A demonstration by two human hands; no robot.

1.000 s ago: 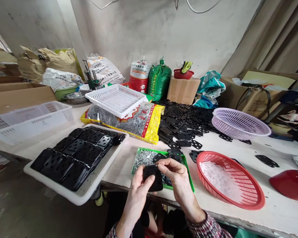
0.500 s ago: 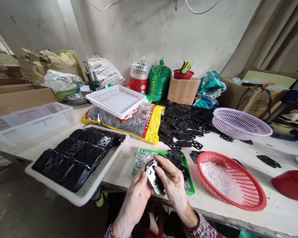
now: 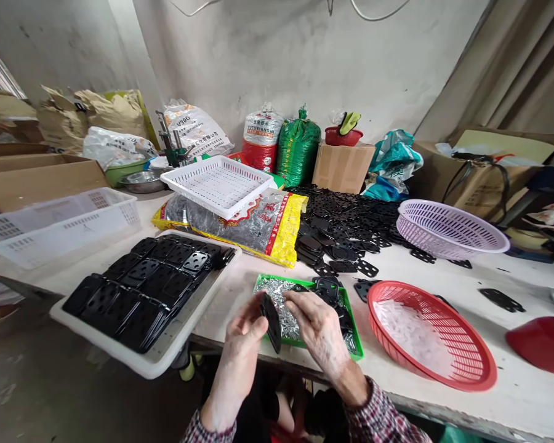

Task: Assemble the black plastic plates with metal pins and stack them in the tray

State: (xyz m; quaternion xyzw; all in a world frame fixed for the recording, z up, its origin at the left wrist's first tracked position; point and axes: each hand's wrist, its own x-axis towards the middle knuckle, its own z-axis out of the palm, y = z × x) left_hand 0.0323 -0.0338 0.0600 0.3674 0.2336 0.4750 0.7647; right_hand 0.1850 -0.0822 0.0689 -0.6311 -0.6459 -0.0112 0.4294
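Head view: left hand (image 3: 242,351) holding what?

"One black plate (image 3: 271,321), standing on edge, pinched narrowly between thumb and fingers (image 3: 253,321) (material too dark to tell from here)."

"And right hand (image 3: 321,329)?"

"Nothing in it. Fingers (image 3: 300,301) stretched out and loosely apart, tips just beside the plate, contact hard to tell."

"Plate's place?"

"Between both hands, above a shallow green tray (image 3: 300,282), near that tray's front edge. Inside the tray, short silver fasteners (image 3: 277,301) and a few black plates (image 3: 327,289)."

"Left of the hands?"

"White tray (image 3: 187,323) on the table edge, with rows of stacked black plates (image 3: 143,301) on it. Behind that, a yellow-edged sack (image 3: 284,231) under an empty white slotted tray (image 3: 216,184)."

"Right of the hands?"

"Red plastic basket (image 3: 482,363) with pale bits (image 3: 406,329) inside, just beside the green tray. Farther back, a wide heap of black plates (image 3: 346,221) lying on the table, and a lilac basket (image 3: 452,231) beyond it."
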